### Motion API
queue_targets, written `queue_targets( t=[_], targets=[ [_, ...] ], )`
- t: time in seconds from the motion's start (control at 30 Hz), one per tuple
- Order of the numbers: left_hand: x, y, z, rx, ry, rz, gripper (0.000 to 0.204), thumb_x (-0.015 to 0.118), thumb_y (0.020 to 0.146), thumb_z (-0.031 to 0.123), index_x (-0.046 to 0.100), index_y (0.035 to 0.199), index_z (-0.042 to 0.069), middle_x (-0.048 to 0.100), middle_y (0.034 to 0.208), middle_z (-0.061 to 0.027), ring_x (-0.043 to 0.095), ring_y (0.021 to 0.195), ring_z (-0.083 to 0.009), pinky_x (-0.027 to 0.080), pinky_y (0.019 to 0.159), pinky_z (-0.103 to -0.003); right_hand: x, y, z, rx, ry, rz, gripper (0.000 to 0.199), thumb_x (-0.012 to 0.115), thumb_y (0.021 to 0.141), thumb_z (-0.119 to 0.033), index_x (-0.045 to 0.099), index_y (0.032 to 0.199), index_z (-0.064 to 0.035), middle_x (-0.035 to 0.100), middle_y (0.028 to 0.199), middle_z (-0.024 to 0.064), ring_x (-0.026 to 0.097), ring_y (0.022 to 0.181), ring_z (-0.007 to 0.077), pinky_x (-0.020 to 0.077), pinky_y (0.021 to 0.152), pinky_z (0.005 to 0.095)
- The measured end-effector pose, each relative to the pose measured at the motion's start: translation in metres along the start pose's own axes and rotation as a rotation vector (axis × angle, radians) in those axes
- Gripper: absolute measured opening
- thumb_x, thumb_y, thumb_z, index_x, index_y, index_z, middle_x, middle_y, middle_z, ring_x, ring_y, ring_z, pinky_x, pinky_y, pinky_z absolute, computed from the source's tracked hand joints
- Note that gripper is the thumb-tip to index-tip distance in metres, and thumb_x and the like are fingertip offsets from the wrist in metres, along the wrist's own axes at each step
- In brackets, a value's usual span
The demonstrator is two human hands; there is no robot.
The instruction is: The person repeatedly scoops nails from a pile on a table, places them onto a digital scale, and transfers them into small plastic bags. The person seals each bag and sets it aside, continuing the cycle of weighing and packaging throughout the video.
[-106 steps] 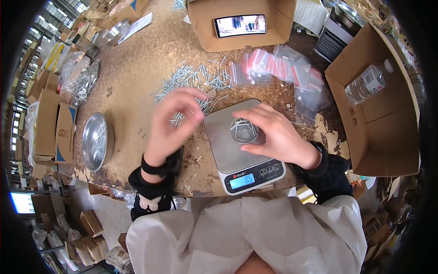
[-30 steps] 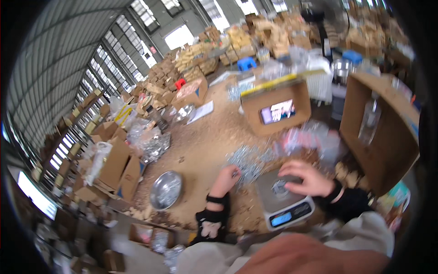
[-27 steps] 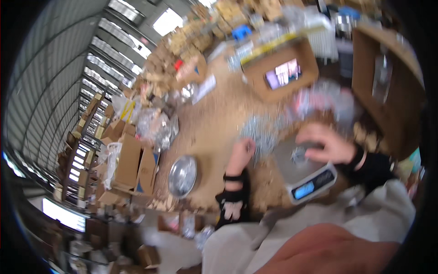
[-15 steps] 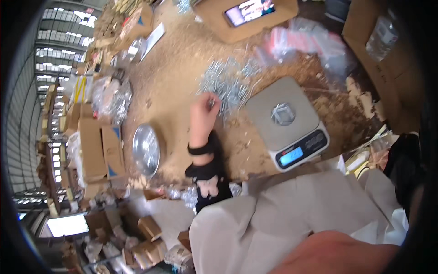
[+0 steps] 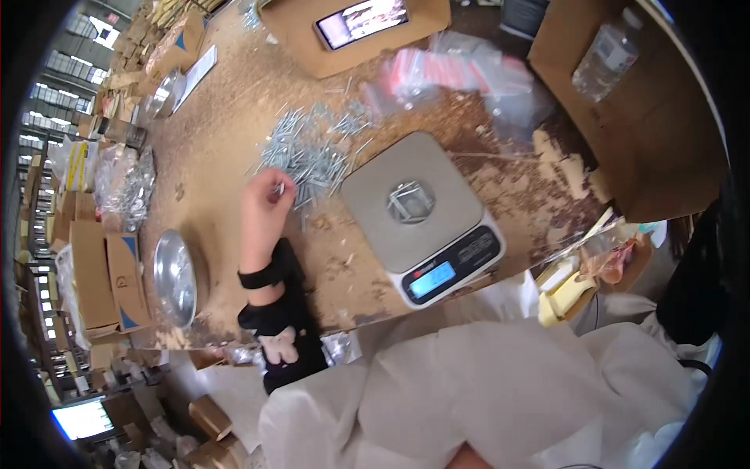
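My left hand [image 5: 264, 215], in a black sleeve with a dark wristband, is closed at the near-left edge of a pile of thin silver screws [image 5: 308, 152]. A grey glint shows between the curled fingers, apparently a screw or two. To the right stands a digital scale [image 5: 375, 207] with a lit blue display. On its plate sits a small round clear dish [image 5: 424, 205] with several screws lying in it. My right hand is out of sight; only a dark sleeve [image 5: 691, 289] shows at the right edge.
A metal bowl [image 5: 173, 277] stands left of my hand. Behind the scale lie clear bags with red strips [image 5: 445, 70]. A phone [image 5: 363, 23] rests in a cardboard tray [image 5: 312, 59]. An open carton [image 5: 664, 148] at right holds a plastic bottle [image 5: 605, 59].
The whole view has shifted, so the table things appear farther left. My left hand stays closed at the edge of the pile. More of the right-hand carton shows.
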State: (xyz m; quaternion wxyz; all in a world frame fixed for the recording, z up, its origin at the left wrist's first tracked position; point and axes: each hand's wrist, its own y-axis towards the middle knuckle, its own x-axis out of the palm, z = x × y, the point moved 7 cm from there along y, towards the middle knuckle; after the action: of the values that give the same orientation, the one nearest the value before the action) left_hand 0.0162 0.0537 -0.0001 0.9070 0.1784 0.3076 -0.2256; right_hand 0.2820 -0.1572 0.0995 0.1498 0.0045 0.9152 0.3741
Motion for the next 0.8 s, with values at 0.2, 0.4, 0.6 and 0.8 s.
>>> queue_targets(
  t=[0.2,0.4,0.6,0.8],
  targets=[
    [-0.001,-0.001,0.001,0.014,-0.017,0.002,0.011,0.065,0.082,-0.007,0.061,0.086,0.003,0.062,0.083,-0.0001,0.057,0.072,-0.0078,0.045,0.062,-0.023,-0.004,-0.010,0.000,-0.007,0.002,0.000,0.046,0.061,0.092,-0.032,0.057,0.126,-0.0013,0.053,0.131,0.0148,0.050,0.122,0.0303,0.0385,0.105,0.0463],
    [0.003,-0.002,-0.009,-0.045,-0.085,-0.022,0.011,0.063,0.083,-0.007,0.061,0.085,0.004,0.061,0.082,0.0010,0.057,0.073,-0.0068,0.044,0.061,-0.021,-0.005,-0.014,0.001,-0.043,0.009,0.000,0.046,0.059,0.093,-0.032,0.056,0.128,-0.0011,0.052,0.133,0.0147,0.048,0.124,0.0305,0.0369,0.107,0.0471],
    [-0.008,0.000,0.022,-0.015,0.143,0.012,0.009,0.064,0.083,-0.004,0.061,0.084,0.004,0.060,0.078,-0.0001,0.053,0.069,-0.0092,0.044,0.063,-0.024,-0.015,-0.020,-0.021,-0.170,0.012,0.077,0.046,0.057,0.094,-0.032,0.055,0.129,-0.0010,0.051,0.135,0.0147,0.046,0.126,0.0307,0.0352,0.108,0.0480],
    [-0.014,-0.005,-0.003,0.009,-0.060,0.032,0.013,0.059,0.083,-0.009,0.059,0.085,0.004,0.058,0.082,0.0009,0.055,0.075,-0.0062,0.041,0.062,-0.021,-0.061,-0.006,-0.099,-0.592,-0.042,0.182,0.046,0.055,0.095,-0.031,0.054,0.131,-0.0009,0.049,0.138,0.0146,0.044,0.128,0.0308,0.0336,0.110,0.0488]
  ],
)
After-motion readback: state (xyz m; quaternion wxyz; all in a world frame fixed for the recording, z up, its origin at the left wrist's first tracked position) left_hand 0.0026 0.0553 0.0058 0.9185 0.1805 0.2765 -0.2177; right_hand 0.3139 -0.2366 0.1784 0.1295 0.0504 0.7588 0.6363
